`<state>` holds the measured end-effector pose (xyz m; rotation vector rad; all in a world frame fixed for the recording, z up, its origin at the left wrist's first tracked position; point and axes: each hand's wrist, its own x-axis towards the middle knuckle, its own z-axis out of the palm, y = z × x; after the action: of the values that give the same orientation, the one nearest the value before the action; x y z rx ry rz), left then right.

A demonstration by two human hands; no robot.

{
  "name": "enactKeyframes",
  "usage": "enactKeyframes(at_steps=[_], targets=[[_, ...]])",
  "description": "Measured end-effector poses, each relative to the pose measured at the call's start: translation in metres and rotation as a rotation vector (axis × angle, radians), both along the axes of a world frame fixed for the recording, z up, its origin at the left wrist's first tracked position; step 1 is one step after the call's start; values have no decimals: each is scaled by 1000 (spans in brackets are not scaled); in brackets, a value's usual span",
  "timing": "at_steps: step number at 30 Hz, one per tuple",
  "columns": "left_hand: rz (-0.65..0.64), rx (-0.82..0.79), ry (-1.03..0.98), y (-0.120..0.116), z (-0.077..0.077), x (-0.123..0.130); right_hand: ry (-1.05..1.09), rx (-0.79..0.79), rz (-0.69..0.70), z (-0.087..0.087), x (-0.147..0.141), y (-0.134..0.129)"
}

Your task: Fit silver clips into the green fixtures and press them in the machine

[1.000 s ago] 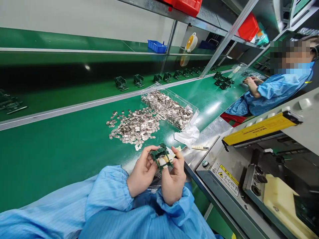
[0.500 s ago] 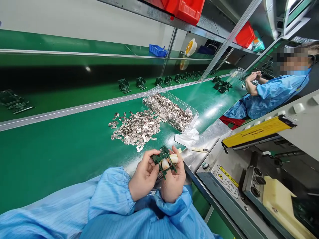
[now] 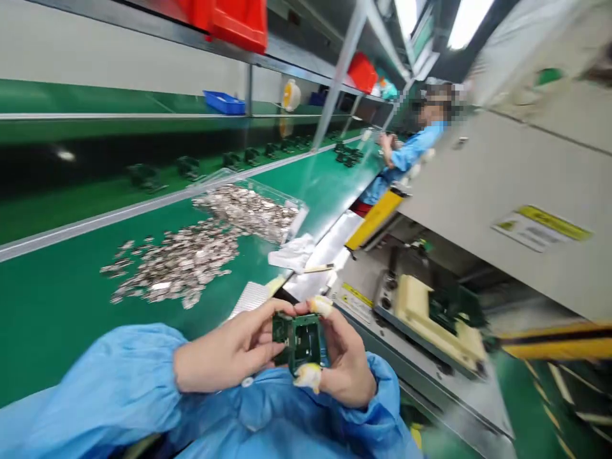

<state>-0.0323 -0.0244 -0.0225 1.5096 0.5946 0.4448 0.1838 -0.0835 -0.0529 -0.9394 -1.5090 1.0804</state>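
Observation:
Between both hands, close to my body, is a dark green frame-like plastic part [image 3: 306, 341] with square openings. My left hand [image 3: 229, 350] pinches its left side between thumb and fingers. My right hand [image 3: 342, 357] grips the right side, thumb below and index finger above, both tips wrapped in whitish-yellow covers. Ahead on the green bench [image 3: 57, 280] lies a loose pile of small silvery metal pieces [image 3: 182, 261]. Behind it, a clear plastic tray [image 3: 301, 220] holds many more of them. A crumpled white cloth [image 3: 294, 253] lies at the bench's right edge.
On my right stands a machine with a cream-coloured block [image 3: 421, 303] and a yellow bar [image 3: 375, 220]. Green parts [image 3: 189, 167] line the back ledge. A co-worker in blue [image 3: 411, 150] sits farther along. Above are red bins [image 3: 239, 22] and a blue tray [image 3: 224, 102].
My view has swung right, showing more of the machine. The green part has been turned in my hands, its square opening now facing me. Both hands still hold it.

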Motion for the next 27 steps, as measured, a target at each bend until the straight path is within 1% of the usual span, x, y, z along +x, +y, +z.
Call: enactKeyframes(at_steps=[1,2,3,5,6,7,8,10,11,12,13,14,15,16,17,19,21,23,24,26,27], targets=[[-103,50,11,9,9,11,31,-7,-73,3,17,-11],[-168,116,5,18,18,26,58,8,-218,6,35,-24],[-191,200,-12,26,25,45,80,55,-421,8,54,-37],[-156,418,-53,39,37,94,109,217,-885,13,93,-61],[-120,528,-72,42,42,122,122,299,-1063,16,112,-72],[-105,621,-90,43,45,150,133,372,-1200,18,130,-80],[-98,688,-103,44,47,179,134,425,-1302,21,146,-87],[-117,744,-81,42,49,230,98,470,-1428,25,171,-94],[-132,744,-58,41,50,250,70,478,-1466,27,179,-95],[-151,738,-34,40,50,267,42,475,-1468,29,186,-94],[-163,725,-22,39,51,278,18,468,-1437,30,192,-92],[-161,704,-28,39,52,284,-2,458,-1392,32,196,-89],[-143,672,-56,40,54,285,-24,446,-1344,34,199,-85],[-109,624,-97,40,56,280,-52,426,-1297,36,202,-79],[-69,562,-138,41,58,269,-90,398,-1254,38,204,-73],[-17,413,-183,41,61,234,-202,343,-1178,42,207,-60],[-34,280,-134,38,58,188,-353,289,-1076,45,209,-48],[-56,178,-21,31,44,141,-532,240,-967,44,210,-41],[-16,133,48,27,34,121,-623,215,-932,43,210,-39],[33,60,129,18,8,93,-777,163,-921,41,208,-36],[53,33,135,14,-6,85,-832,145,-937,41,207,-35]])
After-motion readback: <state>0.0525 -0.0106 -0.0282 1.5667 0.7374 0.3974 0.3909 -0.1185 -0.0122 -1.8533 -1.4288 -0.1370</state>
